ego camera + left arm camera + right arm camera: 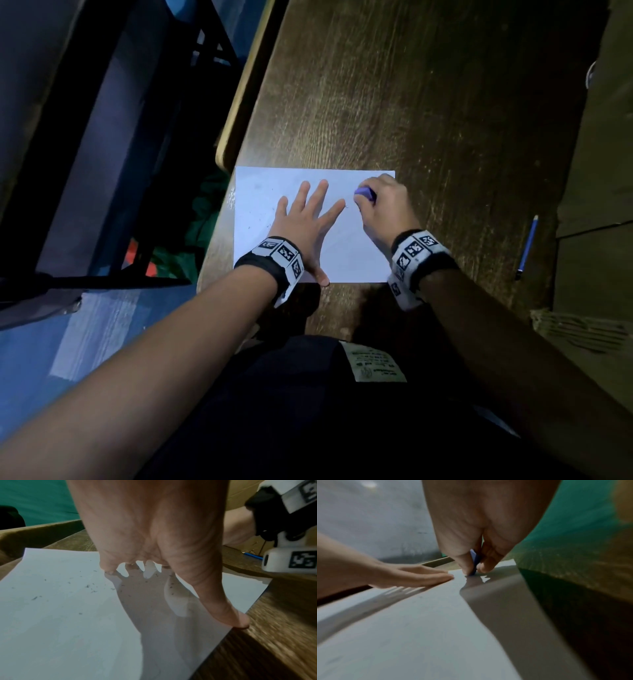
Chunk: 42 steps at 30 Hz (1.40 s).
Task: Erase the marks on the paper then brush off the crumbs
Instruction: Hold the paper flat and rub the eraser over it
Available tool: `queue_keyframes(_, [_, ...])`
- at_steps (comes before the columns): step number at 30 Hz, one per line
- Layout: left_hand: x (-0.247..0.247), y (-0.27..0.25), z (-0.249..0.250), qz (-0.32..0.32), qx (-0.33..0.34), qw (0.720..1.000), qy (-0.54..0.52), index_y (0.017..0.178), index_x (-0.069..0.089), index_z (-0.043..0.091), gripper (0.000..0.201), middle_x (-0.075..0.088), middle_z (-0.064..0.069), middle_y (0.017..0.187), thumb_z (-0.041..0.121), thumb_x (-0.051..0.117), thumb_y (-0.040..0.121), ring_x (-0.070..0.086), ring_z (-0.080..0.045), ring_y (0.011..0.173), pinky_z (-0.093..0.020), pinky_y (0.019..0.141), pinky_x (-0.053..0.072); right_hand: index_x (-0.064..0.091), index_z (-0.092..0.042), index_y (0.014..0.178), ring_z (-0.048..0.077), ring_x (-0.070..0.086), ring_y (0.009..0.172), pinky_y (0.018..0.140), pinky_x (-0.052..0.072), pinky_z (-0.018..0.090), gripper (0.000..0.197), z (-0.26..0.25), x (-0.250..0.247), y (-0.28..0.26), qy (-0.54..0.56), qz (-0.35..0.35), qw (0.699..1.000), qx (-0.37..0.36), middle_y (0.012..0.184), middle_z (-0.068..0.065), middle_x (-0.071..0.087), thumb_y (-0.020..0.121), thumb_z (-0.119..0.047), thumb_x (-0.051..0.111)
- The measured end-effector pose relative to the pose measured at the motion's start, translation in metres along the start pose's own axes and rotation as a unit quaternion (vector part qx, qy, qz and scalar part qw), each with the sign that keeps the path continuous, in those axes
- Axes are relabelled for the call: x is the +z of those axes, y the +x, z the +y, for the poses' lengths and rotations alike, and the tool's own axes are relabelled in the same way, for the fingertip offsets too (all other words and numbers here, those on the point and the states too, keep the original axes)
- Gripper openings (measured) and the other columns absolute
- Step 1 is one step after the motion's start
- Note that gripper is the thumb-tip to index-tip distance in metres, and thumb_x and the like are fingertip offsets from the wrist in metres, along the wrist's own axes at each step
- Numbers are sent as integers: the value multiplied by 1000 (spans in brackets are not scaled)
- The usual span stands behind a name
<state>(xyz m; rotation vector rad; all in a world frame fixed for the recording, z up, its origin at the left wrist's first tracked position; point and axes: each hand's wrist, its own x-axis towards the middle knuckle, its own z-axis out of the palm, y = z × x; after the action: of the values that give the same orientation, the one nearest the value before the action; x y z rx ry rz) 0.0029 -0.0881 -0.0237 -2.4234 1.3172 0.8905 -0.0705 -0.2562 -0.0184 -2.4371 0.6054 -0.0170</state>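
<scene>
A white sheet of paper (356, 250) lies on the dark wooden table (428, 113). My left hand (305, 222) lies flat on the paper (68, 635) with fingers spread, thumb tip at its near edge. My right hand (383, 209) pinches a purple eraser (365, 193) near the sheet's far right corner; in the right wrist view the eraser (474, 563) touches the paper (419, 628) between thumb and fingers. Small dark crumbs (89, 586) are scattered over the left part of the sheet and under my left hand (154, 534).
A blue pencil (528, 247) lies on the table to the right of the paper. The table's left edge (236, 113) runs close to the sheet, with a dark chair frame (102, 171) and green cloth (202, 219) beyond it. Cardboard (599, 171) stands at the right.
</scene>
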Motion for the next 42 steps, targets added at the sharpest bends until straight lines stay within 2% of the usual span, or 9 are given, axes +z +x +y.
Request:
queue_keyframes(2, [-1, -1, 1, -2, 0, 1000, 0, 160, -17, 31, 165, -32, -11, 164, 84, 82, 40, -23, -41, 152, -65, 120, 8, 68, -8, 97, 21, 59, 85, 83, 47, 27, 12, 1, 11, -17, 15, -15, 1000, -10, 96, 7, 61, 94, -14, 58])
queue_keyframes(7, [-3, 0, 0, -1, 6, 1000, 3, 160, -17, 32, 165, -33, -10, 164, 86, 81, 39, -23, -40, 152, -65, 120, 7, 65, -16, 87, 21, 57, 81, 78, 49, 39, 9, -9, 9, -77, -2, -236, 965, -116, 87, 2, 58, 91, -18, 57])
queue_keyframes(13, [-12, 2, -9, -12, 36, 999, 28, 160, -16, 34, 166, -31, -7, 165, 84, 83, 38, -22, -37, 153, -63, 121, 7, 69, -8, 100, 23, 61, 89, 84, 50, 31, 14, 2, 0, -8, 20, 6, 999, 40, 101, 8, 62, 95, -17, 59])
queue_keyframes(19, [-15, 5, -14, -12, 55, 997, 48, 160, -16, 37, 164, -33, -5, 164, 81, 86, 39, -25, -34, 153, -62, 121, 6, 67, -14, 89, 21, 55, 79, 78, 49, 40, 10, -10, 12, -83, 8, -203, 974, -97, 86, 2, 57, 92, -18, 59])
queue_keyframes(25, [-20, 7, -17, -17, 63, 995, 74, 159, -18, 36, 169, -31, -4, 164, 77, 88, 35, -23, -32, 153, -60, 122, 8, 69, -9, 98, 22, 60, 90, 87, 50, 34, 15, 3, 10, -5, 20, 15, 999, 43, 100, 7, 62, 94, -19, 59])
queue_keyframes(31, [-26, 9, -22, -40, 87, 994, 45, 159, -17, 37, 155, -34, -4, 163, 83, 81, 48, -28, -31, 152, -62, 122, 1, 68, -17, 88, 10, 54, 76, 75, 46, 26, 5, -9, 21, -77, 48, -132, 989, -40, 86, -4, 58, 90, -19, 64])
queue_keyframes(34, [-27, 9, -22, -10, 93, 996, -10, 162, -3, 40, 125, -24, -3, 168, 87, 64, 68, -19, -29, 155, -60, 123, 4, 69, -17, 87, 11, 56, 74, 72, 47, 26, 4, 3, 21, -48, 68, -46, 997, -5, 83, -4, 58, 88, -18, 66])
queue_keyframes(38, [-23, 8, -17, 18, 66, 998, 1, 162, -8, 34, 129, -25, -4, 168, 79, 71, 71, -14, -28, 156, -58, 123, 8, 70, -13, 96, 16, 60, 84, 79, 52, 31, 8, 9, 14, -15, 54, 37, 997, 42, 94, 0, 60, 91, -17, 64])
queue_keyframes(42, [-25, 9, -15, 15, 61, 998, 4, 162, -9, 31, 132, -27, -4, 167, 78, 72, 70, -15, -27, 156, -57, 123, 9, 65, -18, 89, 18, 57, 80, 77, 50, 34, 9, -11, 8, -50, 16, -109, 993, -39, 91, -1, 57, 93, -20, 58])
